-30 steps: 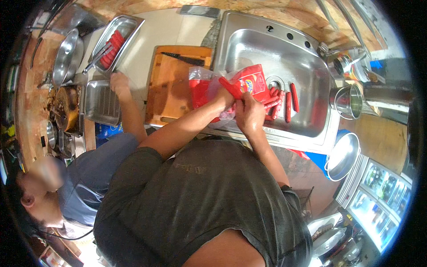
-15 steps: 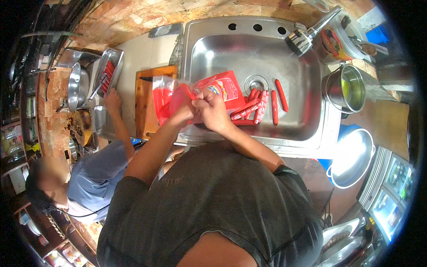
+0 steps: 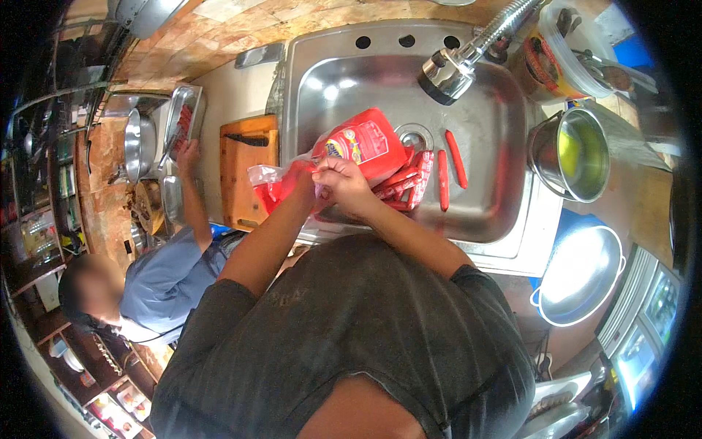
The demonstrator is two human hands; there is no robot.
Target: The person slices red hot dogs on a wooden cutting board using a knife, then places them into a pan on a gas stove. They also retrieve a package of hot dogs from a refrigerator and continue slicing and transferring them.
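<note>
Over the near left part of the sink, my right hand point(image 3: 342, 186) is closed on the gathered neck of a red plastic package point(image 3: 374, 145). My left hand point(image 3: 304, 193) is closed on the same plastic beside it, its fingers largely hidden. The package's full end hangs to the right over the basin, and its loose clear-and-red end point(image 3: 267, 192) sticks out left of my wrists. Beneath and beside it lies a pile of red hot dogs point(image 3: 398, 184), some in printed wrapping. Two loose hot dogs point(image 3: 456, 159) lie to the right, near the drain.
A faucet head point(image 3: 447, 75) hangs over the steel sink point(image 3: 486, 212). On the left, a cutting board point(image 3: 245, 172) bears a dark knife point(image 3: 247, 139). A co-worker's hand point(image 3: 188, 155) reaches a tray point(image 3: 191, 102) with red pieces. A pot point(image 3: 545, 157) stands right.
The package's full end has swung down and covers more of the hot dog pile. Its loose left end has bunched smaller. Both hands still grip it; the whole view has shifted slightly.
</note>
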